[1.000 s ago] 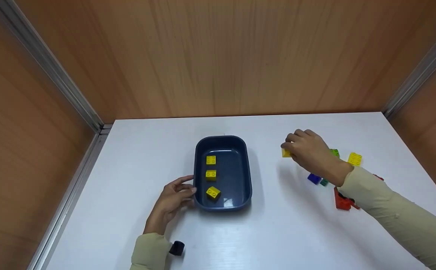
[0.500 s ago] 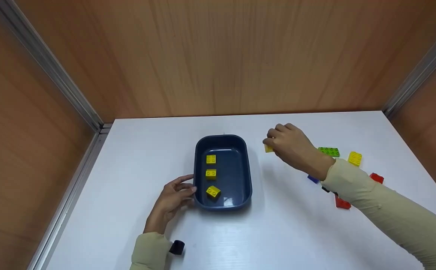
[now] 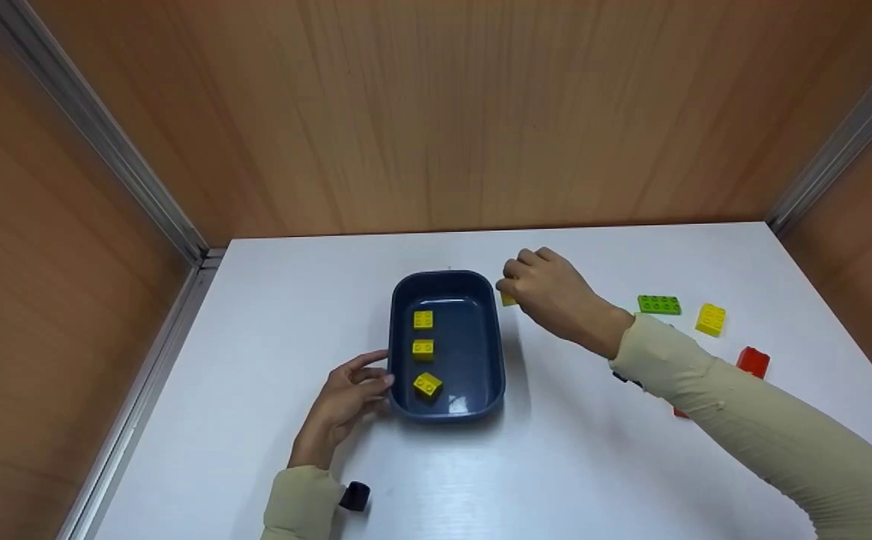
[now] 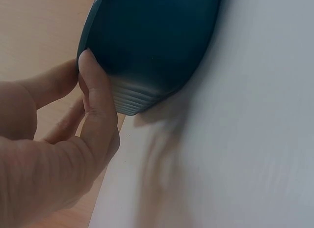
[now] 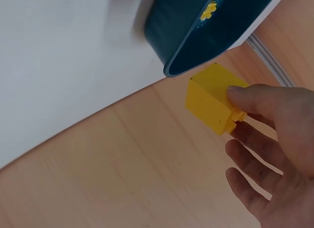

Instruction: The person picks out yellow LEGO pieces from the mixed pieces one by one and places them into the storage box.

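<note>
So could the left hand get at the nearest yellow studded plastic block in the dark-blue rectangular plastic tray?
Probably yes: the left hand touches the tray, and the block lies uncovered just inside; only the tray wall seems in the way.

Your head view bright, glare on your desk, small highlight inside the tray, soft-edged shadows, your wrist views dimmer, slightly soft.
</note>
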`<state>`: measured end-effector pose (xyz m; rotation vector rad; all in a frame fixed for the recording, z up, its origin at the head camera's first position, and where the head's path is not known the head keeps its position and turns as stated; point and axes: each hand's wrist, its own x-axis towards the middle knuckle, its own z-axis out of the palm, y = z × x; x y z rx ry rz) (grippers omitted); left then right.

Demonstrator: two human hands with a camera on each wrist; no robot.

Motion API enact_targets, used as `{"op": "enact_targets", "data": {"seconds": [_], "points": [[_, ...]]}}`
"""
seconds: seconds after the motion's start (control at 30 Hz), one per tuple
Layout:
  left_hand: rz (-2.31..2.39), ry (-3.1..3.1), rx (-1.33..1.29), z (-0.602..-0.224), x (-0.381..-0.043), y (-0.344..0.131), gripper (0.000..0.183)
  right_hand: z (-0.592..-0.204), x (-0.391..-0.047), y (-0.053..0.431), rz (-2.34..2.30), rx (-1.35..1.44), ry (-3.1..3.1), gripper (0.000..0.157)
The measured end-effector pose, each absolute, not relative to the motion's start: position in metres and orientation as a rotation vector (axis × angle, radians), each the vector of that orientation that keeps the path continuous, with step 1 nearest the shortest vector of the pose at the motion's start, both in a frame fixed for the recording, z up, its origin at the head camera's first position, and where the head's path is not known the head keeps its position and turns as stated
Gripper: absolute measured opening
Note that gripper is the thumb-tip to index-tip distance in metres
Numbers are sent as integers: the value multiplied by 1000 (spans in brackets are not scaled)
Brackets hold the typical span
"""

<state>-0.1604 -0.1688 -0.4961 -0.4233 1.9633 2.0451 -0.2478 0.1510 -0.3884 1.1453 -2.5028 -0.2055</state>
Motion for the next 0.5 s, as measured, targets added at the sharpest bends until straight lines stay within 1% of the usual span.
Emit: {"op": "enact_targets", "data": {"seconds": [0.5], "points": [[2047, 1974, -413, -497, -159, -170, 48, -398, -257, 117, -216, 1160, -2553, 28]]}}
